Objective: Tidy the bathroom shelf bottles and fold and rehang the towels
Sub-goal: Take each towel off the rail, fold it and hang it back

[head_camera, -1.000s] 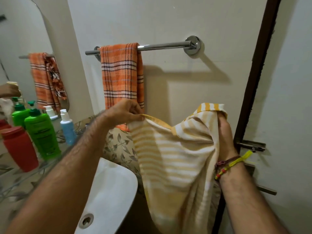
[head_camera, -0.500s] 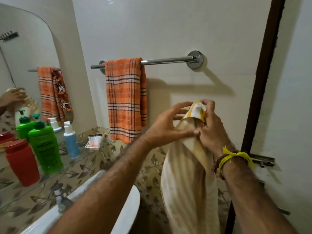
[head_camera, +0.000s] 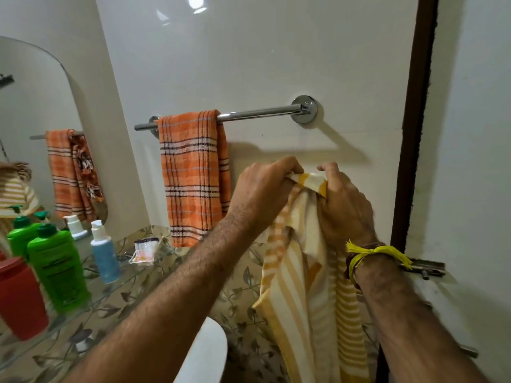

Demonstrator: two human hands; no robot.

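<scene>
A person's left hand and right hand pinch the gathered top edge of a yellow-striped towel just below a chrome towel rail on a white bathroom wall. Both hands are clenched on the cloth, close together, with the doubled towel hanging straight down between the forearms in front of the leaf-patterned tiles. The towel is not yet on the rail — it is held near the bare right-hand stretch of the bar, clear of it.

An orange checked towel is already draped over the left end of the rail, folded narrow and hanging flat against the wall. On the glass shelf to the left, a red bottle, a green pump bottle and a blue pump bottle stand upright in a loose row beside the mirror, with a small crumpled sachet lying further along near the orange towel.

By the look of things the job is well past halfway: one towel hung, bottles standing in order, the second towel folded lengthwise and in hand. What appears to remain is lifting it over the free part of the rail and evening its ends — and perhaps clearing the sachet from the shelf.
</scene>
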